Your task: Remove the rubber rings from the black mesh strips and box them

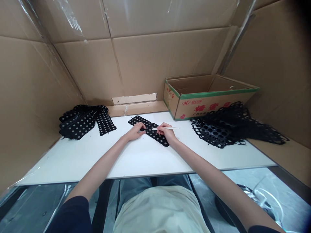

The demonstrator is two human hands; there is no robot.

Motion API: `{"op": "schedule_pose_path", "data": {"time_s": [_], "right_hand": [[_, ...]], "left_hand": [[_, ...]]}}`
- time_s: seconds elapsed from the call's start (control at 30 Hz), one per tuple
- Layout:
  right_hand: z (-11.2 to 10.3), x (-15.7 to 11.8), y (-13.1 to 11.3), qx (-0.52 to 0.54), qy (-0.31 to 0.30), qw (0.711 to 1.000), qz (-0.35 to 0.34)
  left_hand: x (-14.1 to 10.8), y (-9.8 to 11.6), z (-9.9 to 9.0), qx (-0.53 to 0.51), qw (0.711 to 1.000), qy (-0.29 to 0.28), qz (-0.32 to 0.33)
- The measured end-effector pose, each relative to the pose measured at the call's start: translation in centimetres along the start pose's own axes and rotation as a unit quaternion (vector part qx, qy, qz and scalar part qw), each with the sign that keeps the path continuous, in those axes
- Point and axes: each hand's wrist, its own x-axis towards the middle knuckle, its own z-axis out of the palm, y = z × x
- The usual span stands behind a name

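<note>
A black perforated rubber strip [148, 130] lies slantwise on the white table top [73, 161], its holes showing white. My left hand [134, 132] rests on the strip's near edge, fingers curled down and holding it against the table. My right hand [166, 132] grips a slim white stick [168, 128], pen-like, whose tip sits just above the strip near my left fingertips. I cannot tell whether the tip touches the rubber.
A heap of similar black strips [81, 122] lies at the table's left. A tangled pile of black perforated mesh [218, 128] lies at the right, before an open cardboard box [209, 98]. Cardboard sheets line the back and sides.
</note>
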Motion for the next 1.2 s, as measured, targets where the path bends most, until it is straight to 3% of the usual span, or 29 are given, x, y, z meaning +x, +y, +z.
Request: {"op": "schedule_pose_path", "data": {"time_s": [0.3,0.53,0.7,1.0,1.2], "right_hand": [[-0.4,0.1,-0.2,0.056,0.014,0.998,0.024],[-0.6,0.3,0.1,0.044,0.004,0.999,0.016],[-0.6,0.5,0.2,0.049,0.004,0.999,0.021],[-0.5,0.2,0.1,0.050,0.004,0.999,0.019],[-0.5,-0.1,-0.8,0.048,0.031,0.998,0.023]], "left_hand": [[-0.3,0.4,-0.3,-0.149,0.989,-0.005,-0.005],[-0.4,0.4,-0.4,-0.172,0.985,-0.009,-0.019],[-0.6,1.2,-0.6,-0.098,0.995,0.005,0.003],[-0.1,3.1,0.3,0.088,0.991,0.101,0.016],[-0.1,3.7,0.8,0.108,0.987,0.055,0.109]]}}
